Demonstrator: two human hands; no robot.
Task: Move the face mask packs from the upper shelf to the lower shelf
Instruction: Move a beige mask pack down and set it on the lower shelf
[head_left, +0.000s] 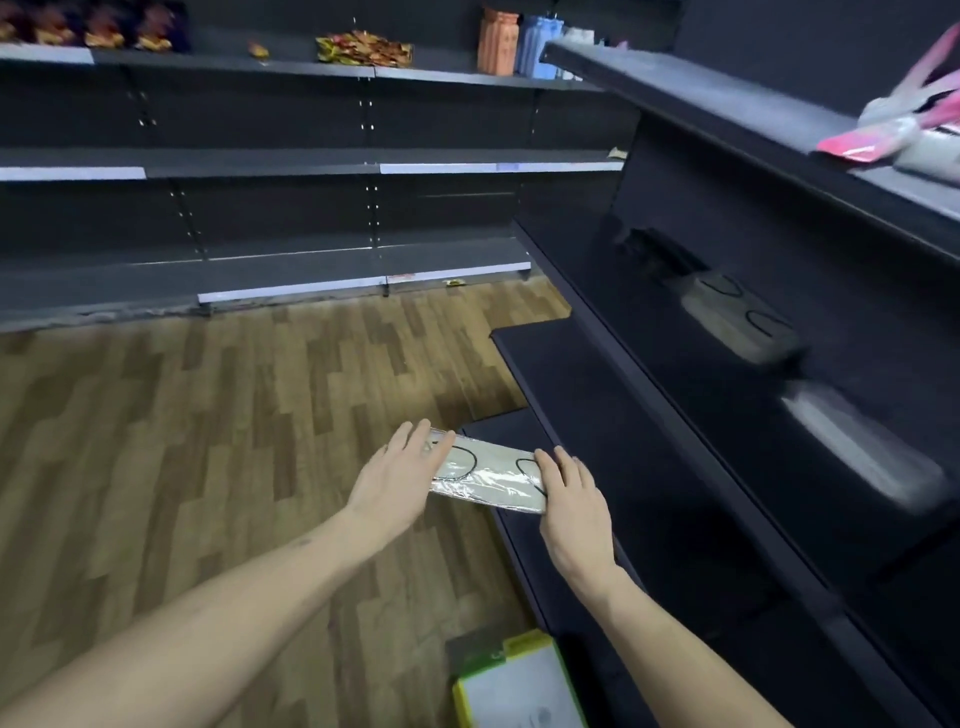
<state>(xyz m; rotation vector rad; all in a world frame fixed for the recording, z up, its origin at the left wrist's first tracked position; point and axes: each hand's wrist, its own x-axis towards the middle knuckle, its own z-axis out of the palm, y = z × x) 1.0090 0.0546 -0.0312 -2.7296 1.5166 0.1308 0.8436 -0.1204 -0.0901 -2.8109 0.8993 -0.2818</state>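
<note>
Dark store shelving (291, 163) is running along the back wall and down the right side of an aisle floored in wood-look planks (182, 441), where a person is lowering 1 face mask pack (488, 475) toward the lower shelf (597, 415). Going left to right, the left hand (402, 475) is pressing flat, fingers straight, against the pack's left end, while the right hand (571, 499) is pressing likewise on its right end, so the pack is being carried between 2 open palms at the shelf's front edge. A clean placement seems to call for keeping the pack level and sliding it fully onto the board before easing the palms apart. Below, a green-edged box (511, 686) is sitting on the floor against the shelf base, near the arms' path. Further right, 2 blurred packs (743, 322) are lying on the shelf above, and pink packaged goods (904, 130) are occupying the top shelf.
</note>
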